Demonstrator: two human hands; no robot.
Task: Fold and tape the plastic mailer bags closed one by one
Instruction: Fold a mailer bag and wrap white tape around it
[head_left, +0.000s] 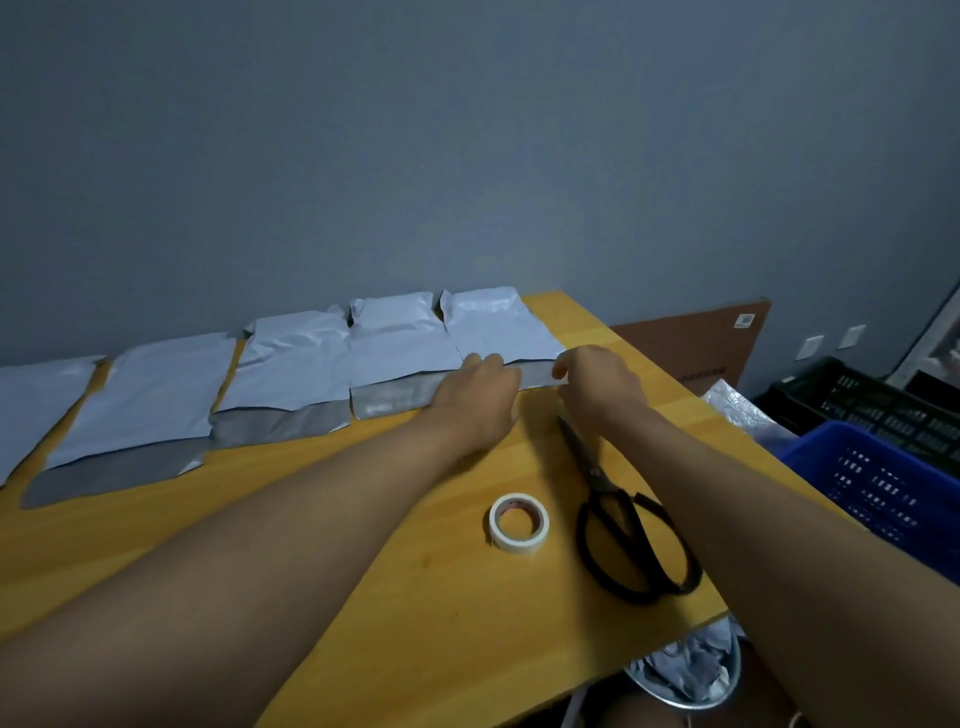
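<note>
White plastic mailer bags (291, 364) are lying in a row along the far side of the wooden surface (311, 545), five of them showing, each with its grey flap (280, 423) stretched out flat toward you. You are working at the rightmost bag (493, 327), at the far right corner. Your left hand (480, 392) is resting on that bag's flap with its fingers curling over the flap's near edge, and your right hand (597, 382) is pinching the flap's right end between thumb and fingers. It looks as if you are just starting the fold on this first bag.

By my reading the task is barely under way. None of the other four flaps is folded, and no tape is showing on any bag. The roll of tape (518, 522) is sitting untouched near the middle of the surface, with the black scissors (623, 525) lying just beside it on the right, their blades pointing toward your right hand. So you are facing this fold, then cutting and sticking tape, and then the same for the four bags to the left, the leftmost of which is partly cut off by the picture's edge.
</note>
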